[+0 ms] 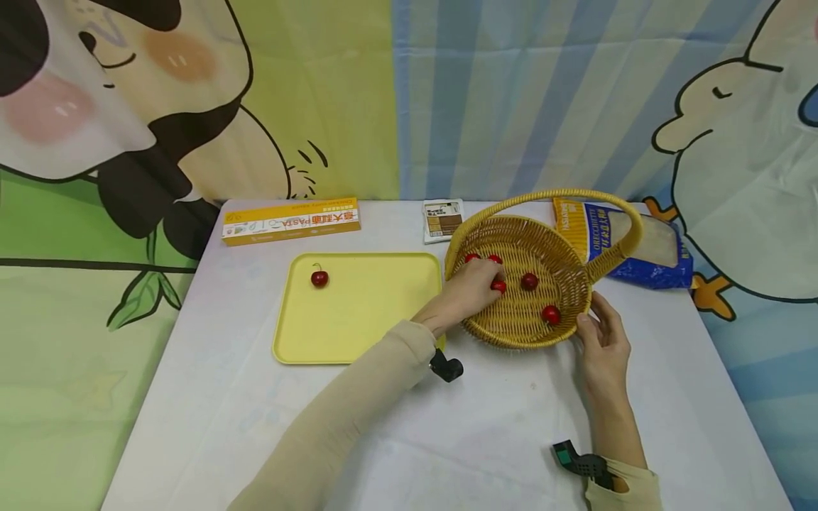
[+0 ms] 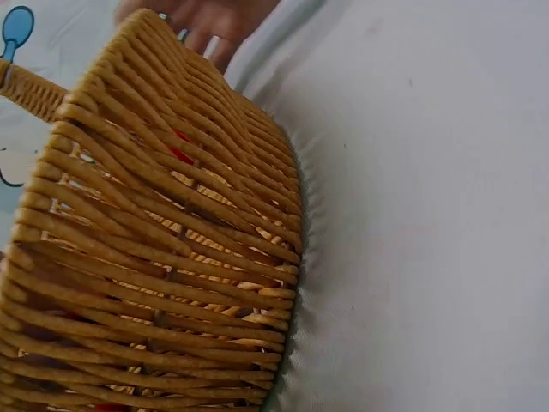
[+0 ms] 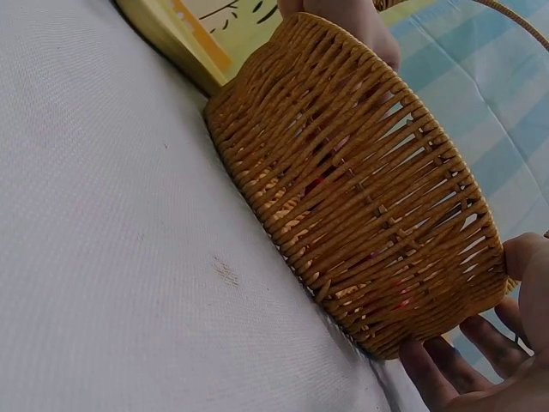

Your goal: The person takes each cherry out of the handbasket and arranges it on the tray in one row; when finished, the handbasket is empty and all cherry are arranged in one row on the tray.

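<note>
Head view: left hand (image 1: 468,291) is hiding part of the basket (image 1: 511,326) rim and partly covering a cherry (image 1: 499,287). Left sleeve (image 1: 358,397) is blocking some tray (image 1: 345,305) and, like the right sleeve (image 1: 633,491), running off the bottom edge. Basket and handle (image 1: 603,266) are covering part of the bag (image 1: 652,245). Sachet (image 1: 443,218) print is coming out too small to read. Left wrist: basket is getting cut off left and bottom, weave is reducing cherries to red patches, top edge is cropping the right hand (image 2: 210,19). Right wrist: right edge is cropping the right hand, rim is hiding some left hand.
</note>
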Demonstrator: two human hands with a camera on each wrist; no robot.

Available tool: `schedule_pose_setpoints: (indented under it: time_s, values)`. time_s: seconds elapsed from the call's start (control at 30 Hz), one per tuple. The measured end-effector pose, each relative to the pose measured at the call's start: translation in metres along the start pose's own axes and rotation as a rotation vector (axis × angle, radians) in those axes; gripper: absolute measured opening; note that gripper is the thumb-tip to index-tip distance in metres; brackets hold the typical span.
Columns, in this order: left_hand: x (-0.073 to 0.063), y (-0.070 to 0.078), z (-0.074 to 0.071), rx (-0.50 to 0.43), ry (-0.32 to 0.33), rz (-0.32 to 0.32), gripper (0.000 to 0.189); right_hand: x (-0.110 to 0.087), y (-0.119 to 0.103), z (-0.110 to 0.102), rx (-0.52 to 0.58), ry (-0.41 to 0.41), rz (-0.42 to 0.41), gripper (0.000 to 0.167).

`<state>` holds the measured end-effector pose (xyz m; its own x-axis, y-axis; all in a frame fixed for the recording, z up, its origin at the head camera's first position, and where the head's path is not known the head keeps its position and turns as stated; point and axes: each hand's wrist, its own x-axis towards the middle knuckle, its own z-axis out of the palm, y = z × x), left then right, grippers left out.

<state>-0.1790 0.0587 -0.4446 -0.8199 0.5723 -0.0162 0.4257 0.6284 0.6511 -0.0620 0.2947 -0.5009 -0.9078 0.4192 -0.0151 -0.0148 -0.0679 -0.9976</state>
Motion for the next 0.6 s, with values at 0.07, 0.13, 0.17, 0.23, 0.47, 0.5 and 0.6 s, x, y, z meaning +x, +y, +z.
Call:
schedule_pose_setpoints:
  time_s: [0.07, 0.13, 0.17, 0.23, 0.47, 0.5, 0.6]
  values:
    - [-0.001, -0.001, -0.001, -0.049, 0.02, 0.035, 0.015, 0.0, -0.001, 0.0, -0.014, 0.004, 0.013, 0.051]
    - [-0.002, -0.003, -0.002, -0.104, 0.035, 0.061, 0.023, -0.001, -0.002, 0.0, -0.028, 0.006, 0.025, 0.051]
    - [-0.003, -0.003, -0.002, -0.13, 0.041, 0.07, 0.025, -0.001, -0.002, 0.0, -0.033, 0.006, 0.028, 0.051]
    - [-0.006, -0.004, -0.003, -0.176, 0.051, 0.078, 0.028, -0.001, -0.002, 0.0, -0.04, 0.005, 0.031, 0.052]
    - [-0.02, -0.001, -0.007, -0.305, 0.087, 0.05, 0.028, -0.001, -0.003, 0.001, -0.036, -0.001, 0.033, 0.052]
    - [-0.023, 0.0, -0.007, -0.32, 0.089, 0.047, 0.028, 0.0, -0.002, 0.001, -0.036, -0.001, 0.036, 0.052]
    - [-0.029, 0.002, -0.009, -0.353, 0.098, 0.041, 0.028, 0.0, -0.002, 0.0, -0.039, -0.001, 0.044, 0.052]
